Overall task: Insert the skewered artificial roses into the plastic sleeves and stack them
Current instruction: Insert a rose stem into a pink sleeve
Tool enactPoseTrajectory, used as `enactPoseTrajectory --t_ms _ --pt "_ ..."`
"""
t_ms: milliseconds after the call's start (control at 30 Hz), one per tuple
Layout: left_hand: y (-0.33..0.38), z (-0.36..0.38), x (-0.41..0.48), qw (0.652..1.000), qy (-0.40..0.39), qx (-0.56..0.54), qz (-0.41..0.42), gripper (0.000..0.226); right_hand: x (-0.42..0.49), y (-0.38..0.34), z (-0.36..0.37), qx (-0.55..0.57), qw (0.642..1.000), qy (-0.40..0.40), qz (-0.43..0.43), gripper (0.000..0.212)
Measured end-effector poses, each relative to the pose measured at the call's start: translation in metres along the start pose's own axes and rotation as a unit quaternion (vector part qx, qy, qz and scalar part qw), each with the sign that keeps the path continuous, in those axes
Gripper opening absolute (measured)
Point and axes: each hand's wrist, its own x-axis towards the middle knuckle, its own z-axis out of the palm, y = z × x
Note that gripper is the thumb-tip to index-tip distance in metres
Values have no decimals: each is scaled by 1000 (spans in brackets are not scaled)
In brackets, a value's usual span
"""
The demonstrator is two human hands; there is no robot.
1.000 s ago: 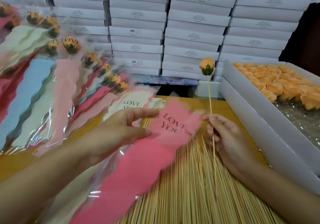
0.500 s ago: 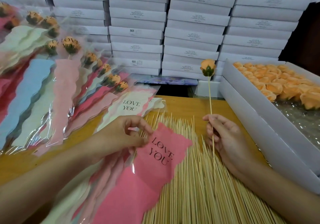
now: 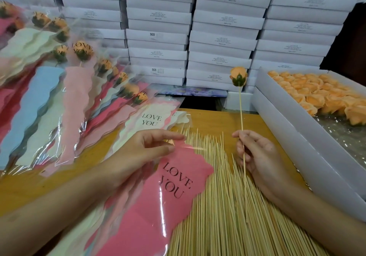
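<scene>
The left hand (image 3: 142,148) pinches the clear top edge of a pink "LOVE YOU" plastic sleeve (image 3: 158,202) over loose bamboo skewers (image 3: 223,206) on the counter (image 3: 217,119). The right hand (image 3: 259,156) grips a skewered orange artificial rose (image 3: 238,77) upright, just beside the sleeve.

sleeved roses (image 3: 65,89) left, skewers (image 3: 227,206) center, rose box (image 3: 297,142) right

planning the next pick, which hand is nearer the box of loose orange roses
Right. The right hand holds the skewered rose just left of the box; the left hand, pinching the pink sleeve, is farther left, across the loose skewers.
</scene>
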Motion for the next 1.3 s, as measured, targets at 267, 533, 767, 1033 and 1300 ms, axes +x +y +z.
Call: enactPoseTrajectory --t_ms 267,533,767,1033,1300 --pt "-14 3 7 995 89 26 33 13 0 -10 4 -13 1000 -4 -23 24" --pt "-18 2 9 994 71 49 61 15 10 -42 13 10 996 43 -72 23" --pt "-20 2 12 992 88 14 94 12 27 -65 24 21 990 77 -114 17" --pt "-21 1 13 990 101 23 99 12 33 -53 29 -42 988 67 -133 21" --pt "-19 3 11 987 107 44 109 14 36 -41 29 -7 997 32 -74 22"
